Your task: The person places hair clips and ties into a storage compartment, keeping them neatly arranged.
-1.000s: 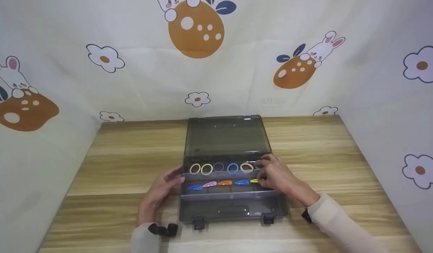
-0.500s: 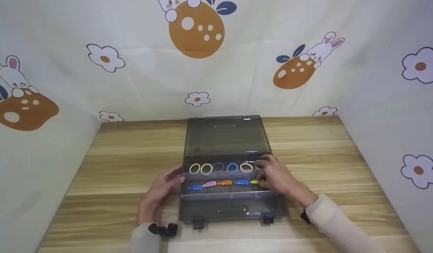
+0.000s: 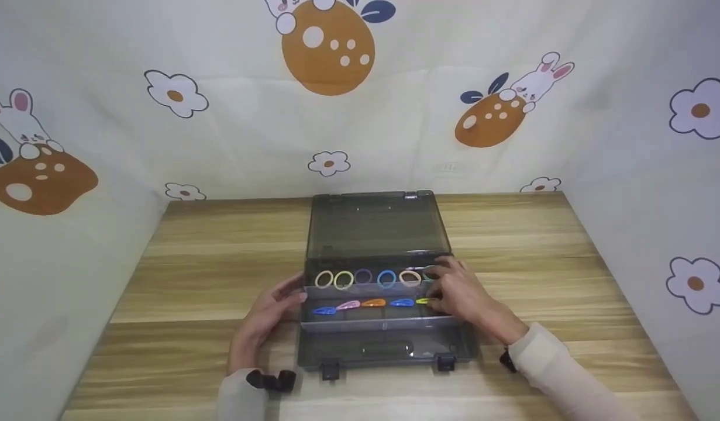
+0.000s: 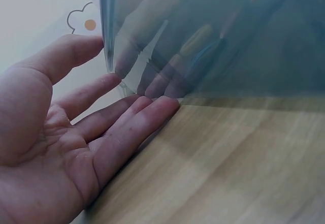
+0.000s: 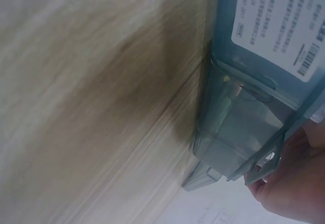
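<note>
A smoky clear plastic case (image 3: 389, 354) lies with its lid (image 3: 377, 225) tipped back. Inside, a tray (image 3: 368, 324) holds several coloured rings (image 3: 386, 279), which look like hair ties, and a row of snap hair clips (image 3: 373, 303). My left hand (image 3: 272, 310) is at the left side; in the left wrist view its straight fingers (image 4: 134, 127) touch the plastic wall (image 4: 244, 66). My right hand (image 3: 462, 292) reaches over the right end, bent fingers beside a yellow hair clip (image 3: 423, 301) and a green ring (image 3: 429, 272). I cannot tell whether it pinches the clip.
The case stands on a wood-grain table (image 3: 219, 251). Two front latches (image 3: 330, 371) hang open toward me. A printed cloth (image 3: 248, 134) rises behind and at both sides. The right wrist view shows a white label (image 5: 284, 26) on the plastic.
</note>
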Demonstrator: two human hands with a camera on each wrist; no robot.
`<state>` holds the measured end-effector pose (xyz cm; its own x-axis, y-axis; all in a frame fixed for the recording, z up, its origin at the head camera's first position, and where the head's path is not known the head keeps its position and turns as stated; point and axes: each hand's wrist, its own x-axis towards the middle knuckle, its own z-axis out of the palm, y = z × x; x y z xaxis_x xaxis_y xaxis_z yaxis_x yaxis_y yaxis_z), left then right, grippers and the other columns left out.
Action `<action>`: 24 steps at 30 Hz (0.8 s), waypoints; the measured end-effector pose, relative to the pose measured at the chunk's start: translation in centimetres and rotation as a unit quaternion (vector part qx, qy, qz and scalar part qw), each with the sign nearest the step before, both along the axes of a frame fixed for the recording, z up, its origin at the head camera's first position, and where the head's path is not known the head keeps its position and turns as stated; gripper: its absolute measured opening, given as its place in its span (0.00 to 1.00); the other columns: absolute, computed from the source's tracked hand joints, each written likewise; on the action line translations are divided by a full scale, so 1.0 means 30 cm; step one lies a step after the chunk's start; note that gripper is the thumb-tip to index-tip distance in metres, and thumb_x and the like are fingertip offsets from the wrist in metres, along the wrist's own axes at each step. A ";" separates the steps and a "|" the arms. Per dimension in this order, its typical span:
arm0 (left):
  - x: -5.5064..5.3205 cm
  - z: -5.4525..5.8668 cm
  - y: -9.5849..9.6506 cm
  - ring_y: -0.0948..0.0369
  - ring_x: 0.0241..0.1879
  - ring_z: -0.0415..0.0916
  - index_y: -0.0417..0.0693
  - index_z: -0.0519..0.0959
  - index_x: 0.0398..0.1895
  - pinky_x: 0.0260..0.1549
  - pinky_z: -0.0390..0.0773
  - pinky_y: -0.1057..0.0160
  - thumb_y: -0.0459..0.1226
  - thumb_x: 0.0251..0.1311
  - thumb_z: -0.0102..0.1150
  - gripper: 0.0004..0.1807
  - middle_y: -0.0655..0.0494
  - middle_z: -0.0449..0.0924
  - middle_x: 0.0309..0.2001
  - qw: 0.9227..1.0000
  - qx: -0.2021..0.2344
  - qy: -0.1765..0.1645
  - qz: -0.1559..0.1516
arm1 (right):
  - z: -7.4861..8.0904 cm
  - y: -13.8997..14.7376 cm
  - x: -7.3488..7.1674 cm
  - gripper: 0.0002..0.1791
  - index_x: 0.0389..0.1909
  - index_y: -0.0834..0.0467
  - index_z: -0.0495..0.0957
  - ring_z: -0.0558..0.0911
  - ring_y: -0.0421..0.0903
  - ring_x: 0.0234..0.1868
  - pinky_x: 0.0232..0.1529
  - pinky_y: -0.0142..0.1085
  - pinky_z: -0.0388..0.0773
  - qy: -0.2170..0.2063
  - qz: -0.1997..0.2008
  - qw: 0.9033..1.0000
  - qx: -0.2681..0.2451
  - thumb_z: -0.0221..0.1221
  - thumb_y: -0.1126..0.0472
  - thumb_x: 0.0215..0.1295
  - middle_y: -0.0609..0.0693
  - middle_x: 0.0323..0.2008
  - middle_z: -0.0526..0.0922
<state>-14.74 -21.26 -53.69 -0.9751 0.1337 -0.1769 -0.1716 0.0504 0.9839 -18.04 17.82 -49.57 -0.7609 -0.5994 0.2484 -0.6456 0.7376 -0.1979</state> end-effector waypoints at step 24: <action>-0.050 0.206 -0.052 0.41 0.72 0.63 0.41 0.56 0.78 0.63 0.75 0.47 0.38 0.74 0.52 0.33 0.36 0.57 0.76 0.987 -0.110 0.054 0.103 | 0.262 0.175 -0.114 0.26 0.65 0.61 0.75 0.74 0.62 0.68 0.67 0.58 0.70 -0.141 -0.148 0.939 -0.278 0.63 0.56 0.69 0.62 0.66 0.77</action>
<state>-16.25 -22.83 -47.51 -0.9923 -0.0995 -0.0735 -0.0956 0.2402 0.9660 -21.46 23.07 -41.72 -0.9562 -0.1888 0.2236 -0.2926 0.6088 -0.7374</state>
